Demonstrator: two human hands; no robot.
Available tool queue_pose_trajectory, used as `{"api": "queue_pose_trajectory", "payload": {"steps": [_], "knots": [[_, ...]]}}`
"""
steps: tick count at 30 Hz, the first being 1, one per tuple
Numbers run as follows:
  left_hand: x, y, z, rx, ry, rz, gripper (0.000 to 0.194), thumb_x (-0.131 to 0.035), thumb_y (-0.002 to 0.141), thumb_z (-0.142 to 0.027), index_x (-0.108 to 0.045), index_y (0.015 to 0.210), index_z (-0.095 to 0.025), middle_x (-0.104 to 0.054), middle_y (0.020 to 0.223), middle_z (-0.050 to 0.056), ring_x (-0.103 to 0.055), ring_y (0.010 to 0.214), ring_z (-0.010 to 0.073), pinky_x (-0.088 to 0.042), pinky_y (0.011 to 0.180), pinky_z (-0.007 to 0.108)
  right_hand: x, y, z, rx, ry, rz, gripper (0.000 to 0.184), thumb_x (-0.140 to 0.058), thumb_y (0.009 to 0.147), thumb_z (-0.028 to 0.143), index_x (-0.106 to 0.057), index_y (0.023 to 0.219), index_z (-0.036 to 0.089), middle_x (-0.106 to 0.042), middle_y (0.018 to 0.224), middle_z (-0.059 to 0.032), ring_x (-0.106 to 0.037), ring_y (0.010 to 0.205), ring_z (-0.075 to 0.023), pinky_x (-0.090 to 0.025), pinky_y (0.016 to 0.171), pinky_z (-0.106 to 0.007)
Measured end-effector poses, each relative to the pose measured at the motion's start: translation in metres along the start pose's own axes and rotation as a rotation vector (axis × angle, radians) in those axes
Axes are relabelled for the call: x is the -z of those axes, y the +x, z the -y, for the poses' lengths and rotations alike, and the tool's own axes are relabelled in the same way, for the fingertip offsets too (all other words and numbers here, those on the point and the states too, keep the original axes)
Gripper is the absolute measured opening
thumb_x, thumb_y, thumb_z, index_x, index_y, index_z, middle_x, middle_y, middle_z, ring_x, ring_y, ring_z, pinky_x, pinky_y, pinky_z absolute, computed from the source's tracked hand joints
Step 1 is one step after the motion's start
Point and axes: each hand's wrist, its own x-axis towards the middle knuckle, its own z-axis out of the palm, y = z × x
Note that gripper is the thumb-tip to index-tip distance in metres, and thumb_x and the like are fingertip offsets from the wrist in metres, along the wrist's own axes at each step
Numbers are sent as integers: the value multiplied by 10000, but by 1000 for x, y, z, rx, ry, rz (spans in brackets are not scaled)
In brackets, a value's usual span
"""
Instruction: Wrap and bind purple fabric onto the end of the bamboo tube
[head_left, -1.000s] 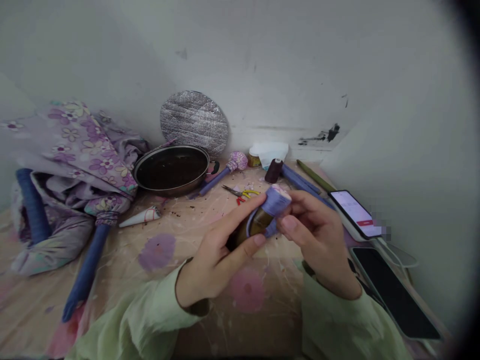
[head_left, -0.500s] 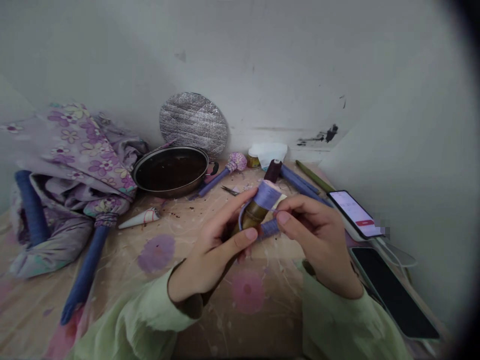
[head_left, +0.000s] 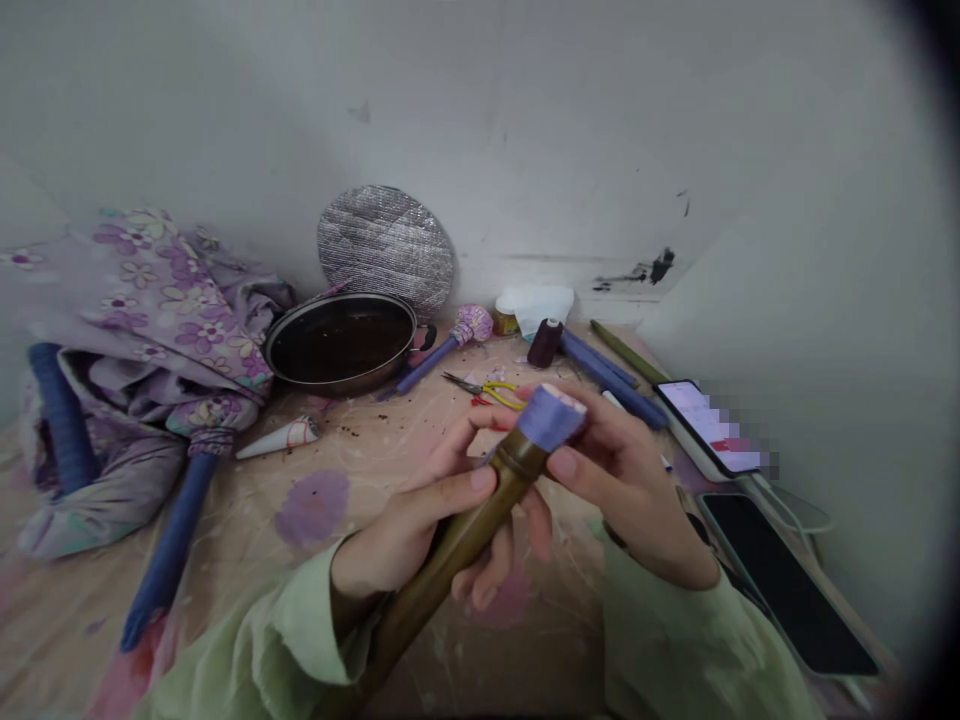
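Gripping an olive-brown rod (head_left: 457,545) in both hands, the person holds it tilted across the body, its lower end running down past the left sleeve (head_left: 300,620) and its upper end, bound in purple thread (head_left: 551,417), raised above the table (head_left: 225,500). The left hand (head_left: 420,530) closes round the shaft in a full grip, with the fingers curled beneath it, while the right hand (head_left: 630,470) takes a narrow pinch on the purple binding. The rod is held clear of the table, over the middle of its front edge. Just beyond the hands lie red-and-yellow pliers (head_left: 484,392) and a dark thread spool (head_left: 545,343), with blue rods (head_left: 611,380) near the right hand. A phone (head_left: 709,425) and a black tablet (head_left: 784,585) lie along the right edge; a pan (head_left: 341,297), a quilted silver mat (head_left: 385,250) and floral cloth (head_left: 150,300) sit along the back and left.
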Motion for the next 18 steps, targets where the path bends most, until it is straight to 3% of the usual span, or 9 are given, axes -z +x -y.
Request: {"api": "queue_pose_trajectory", "payload": {"steps": [3,5,8,10,12,15,18], "knots": [[2,1,7,38,-41,49,259,-230,943,-323,-320,1163,-221,-653,788,67,-540,394,79,-308,304,99,2,-2,0,93,-67,62,165,-616,794,330,-643,922,229,-646,755,-29,-607,662,-160,-501,561,-271],[3,2,10,24,52,21,245,-287,937,-340,-326,1149,-223,-632,754,36,-554,442,84,-348,349,114,2,-3,0,115,-127,42,124,-609,788,285,-644,889,222,-611,687,-11,-568,589,-141,-456,482,-246],[5,5,15,-179,486,-223,382,-562,837,-269,-379,1171,-243,-615,953,49,-608,723,118,-496,608,220,-1,-2,-1,94,-231,-39,122,-606,755,215,-630,875,214,-569,640,9,-519,549,-123,-407,436,-221],[5,6,17,-374,805,-382,487,-657,757,-171,-436,1182,-255,-574,1115,65,-577,942,166,-479,828,313,-3,-2,-2,95,-278,-80,102,-605,744,197,-624,843,208,-557,629,12,-506,550,-118,-407,447,-219],[4,6,18,-469,961,-427,488,-646,757,-126,-479,1194,-263,-554,1185,63,-535,1061,197,-428,933,361,-5,-1,-3,92,-279,-107,90,-606,750,205,-621,839,206,-551,623,16,-497,542,-112,-409,449,-215],[0,6,15,-377,867,-398,476,-595,805,-131,-475,1231,-309,-563,1172,37,-563,973,160,-491,788,272,-4,0,-3,70,-250,-118,122,-613,766,237,-617,884,203,-540,596,28,-479,504,-97,-397,428,-204],[-3,4,8,-257,640,-404,465,-554,842,-163,-431,1247,-356,-573,1036,8,-523,621,60,-411,473,148,-2,2,-1,60,-254,-94,131,-616,768,235,-604,892,195,-537,574,38,-482,490,-90,-392,422,-197]]}}
